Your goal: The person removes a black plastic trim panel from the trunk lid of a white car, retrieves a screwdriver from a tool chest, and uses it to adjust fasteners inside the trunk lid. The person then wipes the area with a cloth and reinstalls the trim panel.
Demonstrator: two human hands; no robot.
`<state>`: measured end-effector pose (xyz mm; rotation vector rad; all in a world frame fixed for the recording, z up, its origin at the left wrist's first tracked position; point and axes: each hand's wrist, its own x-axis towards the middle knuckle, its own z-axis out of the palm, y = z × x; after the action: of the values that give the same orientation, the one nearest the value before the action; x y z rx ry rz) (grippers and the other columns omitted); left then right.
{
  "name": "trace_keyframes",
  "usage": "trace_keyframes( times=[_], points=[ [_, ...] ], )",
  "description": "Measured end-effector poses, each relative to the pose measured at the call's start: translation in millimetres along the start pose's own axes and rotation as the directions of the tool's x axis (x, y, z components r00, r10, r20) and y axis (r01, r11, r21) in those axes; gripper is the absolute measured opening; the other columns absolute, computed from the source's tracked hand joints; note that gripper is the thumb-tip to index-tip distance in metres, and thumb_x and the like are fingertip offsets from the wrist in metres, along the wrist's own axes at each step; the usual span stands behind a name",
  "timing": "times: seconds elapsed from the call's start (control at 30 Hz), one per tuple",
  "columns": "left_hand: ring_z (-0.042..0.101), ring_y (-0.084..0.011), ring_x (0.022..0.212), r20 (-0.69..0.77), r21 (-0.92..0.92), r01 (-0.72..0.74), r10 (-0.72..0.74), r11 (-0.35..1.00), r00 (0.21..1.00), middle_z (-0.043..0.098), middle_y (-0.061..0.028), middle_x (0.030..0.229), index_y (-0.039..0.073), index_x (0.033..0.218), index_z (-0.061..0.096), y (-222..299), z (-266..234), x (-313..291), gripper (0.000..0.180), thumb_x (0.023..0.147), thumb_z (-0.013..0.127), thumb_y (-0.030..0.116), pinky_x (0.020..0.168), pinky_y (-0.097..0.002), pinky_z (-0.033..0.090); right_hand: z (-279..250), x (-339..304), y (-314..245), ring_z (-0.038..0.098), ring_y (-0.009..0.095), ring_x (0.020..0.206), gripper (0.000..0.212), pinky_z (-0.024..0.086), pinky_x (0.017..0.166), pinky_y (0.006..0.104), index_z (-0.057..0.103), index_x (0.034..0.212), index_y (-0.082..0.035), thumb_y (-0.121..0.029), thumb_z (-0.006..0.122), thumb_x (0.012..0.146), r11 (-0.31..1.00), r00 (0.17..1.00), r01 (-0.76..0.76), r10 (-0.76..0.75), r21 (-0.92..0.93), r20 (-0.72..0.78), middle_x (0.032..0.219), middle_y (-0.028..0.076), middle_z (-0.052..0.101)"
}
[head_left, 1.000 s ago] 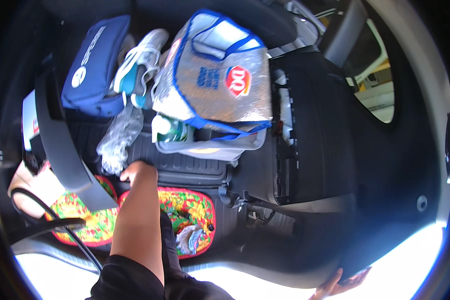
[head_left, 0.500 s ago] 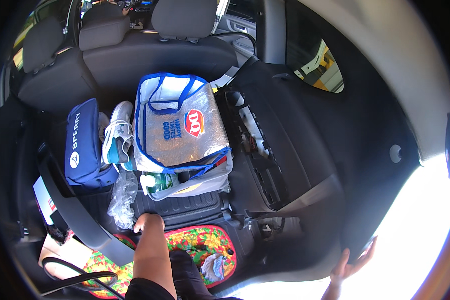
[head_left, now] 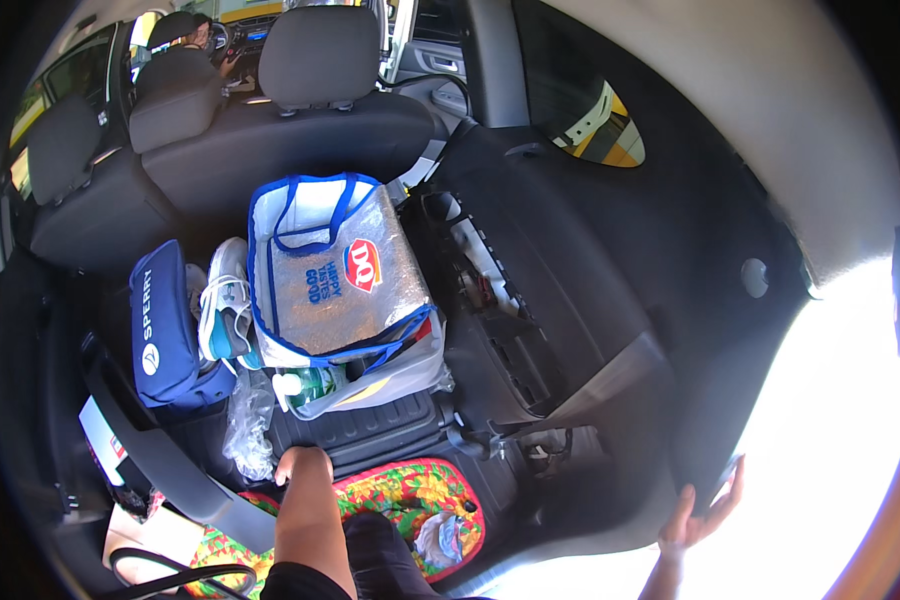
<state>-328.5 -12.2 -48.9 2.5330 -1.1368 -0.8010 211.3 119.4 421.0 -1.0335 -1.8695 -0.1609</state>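
Observation:
My left hand (head_left: pixel 301 464) reaches down to the front edge of the black ribbed cargo mat (head_left: pixel 370 435). Its thumb side shows; most of its fingers are hidden. Just beyond it lies a crumpled clear plastic bag (head_left: pixel 249 428). At the lower right my right hand (head_left: pixel 698 520) has its thumb and fingers apart against the edge of the dark side trim (head_left: pixel 660 450), by the bright opening. Below my left hand a red, yellow and green flowered cloth (head_left: pixel 390 482) is spread, with a crumpled pale cloth (head_left: pixel 440 540) on it.
A silver insulated bag (head_left: pixel 320 290) with blue edging sits over a grey bag (head_left: pixel 395 385) holding a green bottle (head_left: pixel 305 386). Left of them are grey-and-teal shoes (head_left: pixel 227 310) and a navy case (head_left: pixel 165 330). A loose dark trim panel (head_left: pixel 170 455) leans at left. Seat backs (head_left: pixel 290 150) stand beyond.
The view has tilted and shifted, so the bags and seats sit lower and further left. A person in the front shows more. Both my hands stay in about the same places.

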Motion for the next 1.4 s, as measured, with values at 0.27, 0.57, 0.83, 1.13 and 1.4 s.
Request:
trace_keyframes(
  times=[0.27, 0.57, 0.83, 1.13, 1.4],
  points=[
    [0.063, -0.0463, 0.127, 0.458, 0.121, -0.332, 0.244, 0.936, 0.855, 0.065, -0.0318, 0.139, -0.011, 0.131, 0.066, -1.4, -9.9, 36.8, 0.091, 0.100, 0.050, 0.073, 0.110, -0.0596, 0.049, -0.8, 1.4, -6.7, 0.040, 0.040, 0.150, 0.074, 0.033, 0.123, 0.0539, 0.033, 0.161, 0.009, -0.019, 0.066, 0.101, 1.000, 0.999, -0.030, 0.030, -0.003, 0.042, 0.162, 0.025, 0.041],
    [0.068, -0.0200, 0.090, 0.351, -0.483, -0.380, -0.223, 0.789, -0.909, 0.073, -0.0043, 0.094, 0.004, 0.102, 0.071, -161.4, -330.8, 16.9, 0.011, 0.093, 0.074, 0.000, 0.079, -0.0370, 0.055, -2.9, 15.4, -8.4, 0.040, 0.042, 0.149, 0.077, 0.033, 0.120, 0.0596, 0.034, 0.160, 0.005, -0.025, 0.066, 0.097, 0.988, 0.987, 0.148, -0.145, -0.041, 0.073, 0.159, 0.024, 0.043],
    [0.043, -0.0429, 0.149, 0.334, -0.781, -0.387, -0.196, 0.491, -0.922, 0.048, -0.0298, 0.155, -0.005, 0.154, 0.045, -197.3, -425.3, -292.4, 0.080, 0.102, 0.061, 0.053, 0.124, -0.0464, 0.036, -4.0, 14.1, -5.4, 0.041, 0.045, 0.147, 0.077, 0.036, 0.117, 0.0605, 0.037, 0.158, 0.007, -0.022, 0.066, 0.094, 0.981, 0.986, 0.162, -0.158, -0.108, 0.046, 0.156, 0.026, 0.045],
    [0.008, -0.0379, 0.167, 0.509, -0.531, -0.691, -0.468, 0.490, -0.723, 0.010, -0.0252, 0.179, 0.001, 0.172, 0.017, -260.8, -406.9, -265.2, 0.112, 0.100, 0.040, 0.084, 0.135, -0.0489, 0.014, -1.4, 15.7, -6.2, 0.044, 0.042, 0.145, 0.078, 0.038, 0.117, 0.0586, 0.036, 0.159, 0.007, -0.022, 0.067, 0.093, 0.984, 0.986, 0.166, -0.164, -0.069, 0.043, 0.156, 0.025, 0.045],
    [0.011, -0.0509, 0.163, 0.298, -0.778, -0.443, -0.359, 0.445, -0.885, 0.012, -0.0355, 0.175, -0.008, 0.168, 0.016, -278.5, -448.2, -172.9, 0.090, 0.111, 0.047, 0.054, 0.134, -0.0500, 0.017, 1.2, 20.1, -13.5, 0.042, 0.042, 0.146, 0.080, 0.036, 0.118, 0.0578, 0.034, 0.161, 0.005, -0.023, 0.069, 0.094, 0.984, 0.984, 0.169, -0.166, -0.047, 0.060, 0.158, 0.024, 0.043]
  ],
)
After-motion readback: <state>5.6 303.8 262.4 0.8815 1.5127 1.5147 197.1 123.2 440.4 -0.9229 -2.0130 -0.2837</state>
